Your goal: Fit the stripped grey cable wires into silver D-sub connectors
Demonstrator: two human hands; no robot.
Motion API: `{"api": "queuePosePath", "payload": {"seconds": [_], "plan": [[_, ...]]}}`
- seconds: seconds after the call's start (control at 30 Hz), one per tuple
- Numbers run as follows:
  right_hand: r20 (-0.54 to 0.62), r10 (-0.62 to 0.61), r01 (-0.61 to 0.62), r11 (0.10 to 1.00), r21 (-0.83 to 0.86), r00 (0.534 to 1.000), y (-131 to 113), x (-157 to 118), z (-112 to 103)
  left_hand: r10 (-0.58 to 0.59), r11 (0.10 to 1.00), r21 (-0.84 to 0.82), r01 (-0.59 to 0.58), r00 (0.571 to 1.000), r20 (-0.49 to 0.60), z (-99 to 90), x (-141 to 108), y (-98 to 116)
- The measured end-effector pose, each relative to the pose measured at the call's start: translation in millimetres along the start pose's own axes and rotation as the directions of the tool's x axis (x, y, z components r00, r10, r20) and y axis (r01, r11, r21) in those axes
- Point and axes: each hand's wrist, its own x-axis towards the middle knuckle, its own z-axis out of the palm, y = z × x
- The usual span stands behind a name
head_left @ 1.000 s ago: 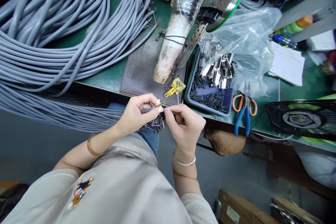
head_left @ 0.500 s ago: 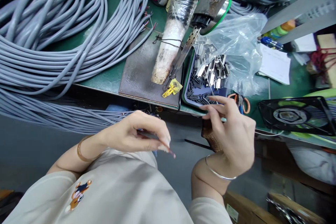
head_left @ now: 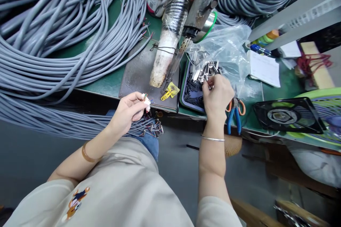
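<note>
My left hand [head_left: 131, 110] is closed on thin coloured wires [head_left: 146, 98], whose ends stick out past white-tipped fingers at the table's front edge. My right hand [head_left: 217, 94] reaches into the blue tray [head_left: 182, 94], its fingers bent down among silver metal connectors [head_left: 205, 71]. Whether it pinches one of them is hidden by the hand. Small black pieces [head_left: 193, 92] fill the front and left of that tray. Below my left hand hang grey cables [head_left: 87, 118] with connectors [head_left: 154, 128] on their ends.
A tape-wrapped hose [head_left: 163, 55] and a soldering iron [head_left: 183, 48] slope over a dark board [head_left: 135, 74] with a yellow clip [head_left: 169, 92]. Blue-handled pliers [head_left: 234, 117] and a black fan [head_left: 286, 115] lie at right. Grey cable bundles [head_left: 53, 58] cover the left.
My right hand has moved forward into the tray of connectors. My left hand has shifted left and up, turning the wire ends upward. The camera view has moved slightly.
</note>
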Motion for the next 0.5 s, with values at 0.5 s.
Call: {"api": "queuePosePath", "payload": {"seconds": [0.5], "plan": [[-0.221, 0.221, 0.083, 0.503, 0.86, 0.95, -51, -72, -66, 0.026, 0.998, 0.061, -0.027, 0.999, 0.02, 12.7, 9, -4]]}}
